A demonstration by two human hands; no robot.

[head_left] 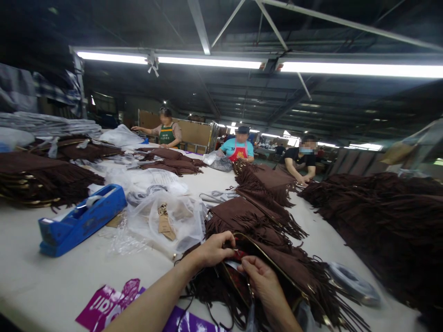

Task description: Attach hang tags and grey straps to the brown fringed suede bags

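A brown fringed bag (294,267) lies unzipped in front of me, its gold zipper edge spread apart and a dark red lining showing inside. My left hand (216,249) has its fingers curled at the left end of the opening; what they pinch is too small to name. Lower down, my right hand (259,276) is closed on the near edge of the opening, thumb against fingers. Between the two hands a small white tag (232,264) pokes out of the bag. More brown fringed bags (238,214) lie in a row just beyond.
A blue tape dispenser (83,220) stands on the left, beside clear plastic bags (166,221) with tags. A purple printed sheet (110,304) lies in front. Heaped fringed bags (380,203) fill the right. Several people (240,145) work across the table.
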